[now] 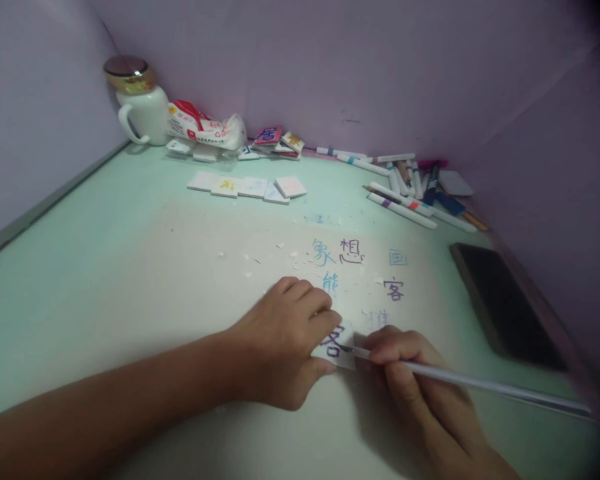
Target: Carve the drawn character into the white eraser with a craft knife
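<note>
My left hand [293,340] presses down on a small white square block [347,353] with a purple character drawn on it. Its thumb and fingers close round the block's left side and hide part of it. In my right hand [415,387] is a craft knife [460,378] with a long, thin silvery handle, held like a pen. The knife's dark tip touches the block's face beside the purple strokes. Several characters [350,252] in blue and purple are written on the tabletop just beyond my hands.
White shavings [280,246] lie scattered past my left hand. Farther back are a row of white blocks [253,187], a plastic bag [205,130], a white mug [147,117] and several markers [403,210]. A dark flat slab [505,303] lies at the right. Walls enclose the table.
</note>
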The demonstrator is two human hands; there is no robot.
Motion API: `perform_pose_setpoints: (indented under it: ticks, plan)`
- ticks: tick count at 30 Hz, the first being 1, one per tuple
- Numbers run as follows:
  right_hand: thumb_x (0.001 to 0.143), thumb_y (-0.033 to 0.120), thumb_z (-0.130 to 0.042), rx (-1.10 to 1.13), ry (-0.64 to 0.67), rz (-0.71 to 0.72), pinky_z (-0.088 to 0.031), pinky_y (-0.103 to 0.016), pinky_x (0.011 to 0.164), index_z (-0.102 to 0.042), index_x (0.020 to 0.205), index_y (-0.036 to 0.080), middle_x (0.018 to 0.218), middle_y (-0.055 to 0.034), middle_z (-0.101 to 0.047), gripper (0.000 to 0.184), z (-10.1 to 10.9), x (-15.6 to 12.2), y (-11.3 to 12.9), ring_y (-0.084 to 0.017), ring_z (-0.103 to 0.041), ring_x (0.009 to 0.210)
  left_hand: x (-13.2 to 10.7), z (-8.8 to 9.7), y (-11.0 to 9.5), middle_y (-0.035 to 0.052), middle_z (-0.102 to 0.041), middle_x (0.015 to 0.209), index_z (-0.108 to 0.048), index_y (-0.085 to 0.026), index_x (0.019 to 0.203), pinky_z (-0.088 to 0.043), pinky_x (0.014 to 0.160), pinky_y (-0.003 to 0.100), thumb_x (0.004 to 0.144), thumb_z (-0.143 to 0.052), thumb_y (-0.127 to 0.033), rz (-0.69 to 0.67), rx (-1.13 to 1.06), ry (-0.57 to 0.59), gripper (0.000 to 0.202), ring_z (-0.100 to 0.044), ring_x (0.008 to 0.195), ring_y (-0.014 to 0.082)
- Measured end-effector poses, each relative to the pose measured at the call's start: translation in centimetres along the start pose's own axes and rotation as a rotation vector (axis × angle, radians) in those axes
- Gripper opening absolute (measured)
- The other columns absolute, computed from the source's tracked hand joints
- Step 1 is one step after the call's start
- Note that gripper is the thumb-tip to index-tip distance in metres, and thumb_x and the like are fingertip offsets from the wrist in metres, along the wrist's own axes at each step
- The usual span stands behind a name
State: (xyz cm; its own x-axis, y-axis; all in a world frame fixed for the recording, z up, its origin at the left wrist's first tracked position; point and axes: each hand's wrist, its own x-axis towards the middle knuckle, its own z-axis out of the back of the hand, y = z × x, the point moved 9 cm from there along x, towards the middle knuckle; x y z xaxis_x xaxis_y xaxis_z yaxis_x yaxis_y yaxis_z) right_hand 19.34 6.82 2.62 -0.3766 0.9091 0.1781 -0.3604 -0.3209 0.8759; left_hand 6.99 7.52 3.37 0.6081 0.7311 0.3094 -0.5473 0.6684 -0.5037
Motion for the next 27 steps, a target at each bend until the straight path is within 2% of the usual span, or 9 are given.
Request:
perform_pose_setpoints:
  ticks: [3, 7, 12, 17, 19, 23, 27]
  plan:
    - [0.097, 0.030, -0.043, 0.044, -0.024, -0.048, -0.047, -0.022, 0.069, -0.056, 0.090, 0.028, 0.083, 0.0000, -0.057, 0.015, -0.1, 0.0, -0.1, -0.015, -0.056, 0.076, 0.0, -0.1, 0.0, 0.0119, -0.055, 0.091, -0.060, -0.010, 0.100, -0.040, 0.080, 0.043, 0.080, -0.055, -0.024, -0.001, 0.002, 0.010, 0.025, -0.048, 0.085, 0.0254]
    - [0.096, 0.037, -0.045, 0.212, -0.075, -0.133, -0.043, -0.025, 0.060, -0.057, 0.083, 0.026, 0.076, -0.0003, -0.054, 0.021, 0.4, 0.1, -1.3, -0.015, -0.051, 0.066, 0.0, -0.1, 0.0, 0.0118, -0.056, 0.092, -0.059, -0.011, 0.102, -0.040, 0.081, 0.043, 0.081, -0.056, -0.024, 0.003, 0.002, 0.015, 0.026, -0.048, 0.085, 0.0252]
    - [0.094, 0.034, -0.050, 0.355, -0.014, -0.161, -0.043, -0.023, 0.055, -0.058, 0.084, 0.026, 0.073, 0.0008, -0.055, 0.015, 0.7, 0.8, -2.2, -0.013, -0.051, 0.061, 0.0, -0.2, 0.2, 0.0116, -0.057, 0.098, -0.061, -0.011, 0.105, -0.039, 0.085, 0.042, 0.076, -0.064, -0.023, 0.008, -0.030, 0.061, 0.032, -0.050, 0.090, 0.0254]
    - [0.095, 0.032, -0.050, 0.332, 0.067, -0.172, -0.045, -0.021, 0.057, -0.061, 0.089, 0.027, 0.068, 0.0013, -0.056, 0.013, 0.0, 1.4, -2.0, -0.013, -0.054, 0.064, 0.0, -0.1, 0.4, 0.0100, -0.058, 0.106, -0.059, -0.015, 0.112, -0.037, 0.091, 0.042, 0.074, -0.063, -0.017, 0.017, -0.096, 0.098, 0.038, -0.051, 0.099, 0.0254]
    - [0.094, 0.034, -0.051, 0.325, 0.063, -0.162, -0.046, -0.022, 0.059, -0.064, 0.094, 0.027, 0.069, -0.0002, -0.058, 0.015, -0.2, 1.6, -2.0, -0.014, -0.056, 0.066, -0.1, 0.0, 0.5, 0.0098, -0.057, 0.106, -0.056, -0.015, 0.113, -0.037, 0.093, 0.041, 0.074, -0.061, -0.016, 0.025, -0.124, 0.077, 0.039, -0.051, 0.100, 0.0247]
    - [0.094, 0.034, -0.050, 0.366, -0.024, -0.135, -0.046, -0.025, 0.055, -0.064, 0.091, 0.024, 0.072, -0.0028, -0.059, 0.018, 0.2, 1.6, -2.2, -0.015, -0.055, 0.062, -0.2, 0.5, 1.0, 0.0116, -0.055, 0.101, -0.057, -0.013, 0.107, -0.038, 0.092, 0.044, 0.072, -0.065, -0.021, 0.060, -0.106, -0.011, 0.037, -0.050, 0.096, 0.0258]
    - [0.096, 0.030, -0.047, 0.225, 0.044, -0.045, -0.043, -0.023, 0.054, -0.062, 0.092, 0.024, 0.076, -0.0018, -0.057, 0.016, -0.2, 1.6, -1.6, -0.014, -0.053, 0.063, -0.2, 0.3, 0.9, 0.0099, -0.054, 0.096, -0.060, -0.011, 0.104, -0.037, 0.090, 0.044, 0.071, -0.067, -0.021, 0.049, -0.079, 0.010, 0.036, -0.048, 0.092, 0.0247]
